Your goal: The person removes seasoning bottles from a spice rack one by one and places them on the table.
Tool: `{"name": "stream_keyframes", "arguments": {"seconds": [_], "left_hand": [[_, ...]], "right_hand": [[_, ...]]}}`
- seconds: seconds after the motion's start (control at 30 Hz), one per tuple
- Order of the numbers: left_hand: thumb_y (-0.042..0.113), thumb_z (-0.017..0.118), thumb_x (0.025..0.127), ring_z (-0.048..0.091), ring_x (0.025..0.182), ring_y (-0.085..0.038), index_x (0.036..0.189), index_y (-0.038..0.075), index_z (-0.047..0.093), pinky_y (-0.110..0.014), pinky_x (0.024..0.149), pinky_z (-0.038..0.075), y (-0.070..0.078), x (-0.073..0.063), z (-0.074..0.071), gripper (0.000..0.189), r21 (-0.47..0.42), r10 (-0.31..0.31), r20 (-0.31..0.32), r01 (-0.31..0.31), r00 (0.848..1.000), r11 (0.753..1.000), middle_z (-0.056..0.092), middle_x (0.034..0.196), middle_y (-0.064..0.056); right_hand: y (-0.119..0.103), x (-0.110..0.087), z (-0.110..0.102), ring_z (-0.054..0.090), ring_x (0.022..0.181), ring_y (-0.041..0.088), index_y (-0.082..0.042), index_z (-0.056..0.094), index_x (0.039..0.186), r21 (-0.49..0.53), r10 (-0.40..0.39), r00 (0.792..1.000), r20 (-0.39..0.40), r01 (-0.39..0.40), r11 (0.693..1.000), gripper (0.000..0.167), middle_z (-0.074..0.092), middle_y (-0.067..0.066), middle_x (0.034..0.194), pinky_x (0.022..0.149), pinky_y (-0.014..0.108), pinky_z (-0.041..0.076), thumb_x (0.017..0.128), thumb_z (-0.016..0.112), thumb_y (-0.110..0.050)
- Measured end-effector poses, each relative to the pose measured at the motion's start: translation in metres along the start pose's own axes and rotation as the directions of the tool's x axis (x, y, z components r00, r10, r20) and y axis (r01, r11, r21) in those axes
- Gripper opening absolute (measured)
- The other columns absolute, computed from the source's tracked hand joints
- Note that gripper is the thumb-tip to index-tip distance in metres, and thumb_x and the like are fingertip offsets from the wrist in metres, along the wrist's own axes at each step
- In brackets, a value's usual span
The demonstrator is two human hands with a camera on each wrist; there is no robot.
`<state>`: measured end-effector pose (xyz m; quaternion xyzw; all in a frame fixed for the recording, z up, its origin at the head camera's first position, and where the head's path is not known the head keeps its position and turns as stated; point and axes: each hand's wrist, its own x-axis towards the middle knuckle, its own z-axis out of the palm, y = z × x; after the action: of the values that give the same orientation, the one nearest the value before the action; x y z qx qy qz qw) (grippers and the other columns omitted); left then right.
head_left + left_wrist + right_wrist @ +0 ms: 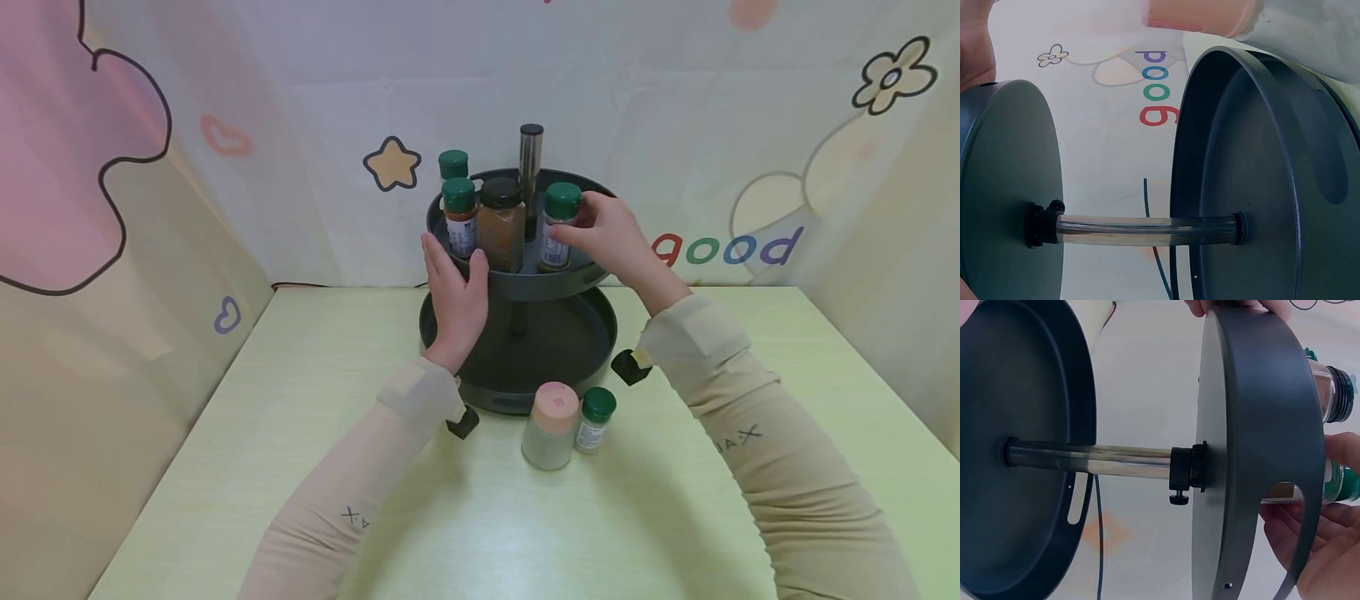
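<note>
A dark two-tier turntable rack has an upper tray (534, 287) and a lower tray (525, 358). On the upper tray's right side, a green-capped spice jar (556, 248) stands upright, pinched by the thumb and fingers of my right hand (611, 237). My left hand (456, 304) rests against that tray's left front wall with its fingers straight. Close to it stand a green-capped jar of reddish spice (461, 223), a black-capped jar of brown spice (501, 229) and another green-capped jar (453, 164) behind. In the right wrist view, the right-hand fingers (1288, 534) show behind the tray's handle slot.
In front of the rack, a pink-lidded glass jar (550, 433) and a small green-capped jar (592, 429) stand on the pale table (262, 433). A metal post (531, 154) rises through the rack. A printed cloth (315, 108) hangs behind.
</note>
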<state>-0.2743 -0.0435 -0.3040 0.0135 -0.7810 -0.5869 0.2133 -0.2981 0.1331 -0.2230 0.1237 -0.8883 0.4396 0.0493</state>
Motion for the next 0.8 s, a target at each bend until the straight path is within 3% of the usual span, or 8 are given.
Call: {"name": "stream_keyframes", "arguments": {"seconds": [0.8], "left_hand": [[0.044, 0.039, 0.089, -0.005, 0.138, -0.013, 0.142, 0.015, -0.007, -0.036, 0.112, 0.005, 0.0010, -0.0005, -0.0003, 0.076, -0.005, -0.011, 0.006, 0.011, 1.000, 1.000, -0.009, 0.150, 0.003]], "right_hand": [[0.0026, -0.0007, 0.0032, 0.049, 0.090, 0.022, -0.003, 0.050, 0.112, -0.035, -0.072, 0.996, -0.059, 0.070, 0.997, 0.036, 0.057, 0.014, 0.104, 0.076, 0.032, 0.043, 0.084, 0.056, -0.024]]}}
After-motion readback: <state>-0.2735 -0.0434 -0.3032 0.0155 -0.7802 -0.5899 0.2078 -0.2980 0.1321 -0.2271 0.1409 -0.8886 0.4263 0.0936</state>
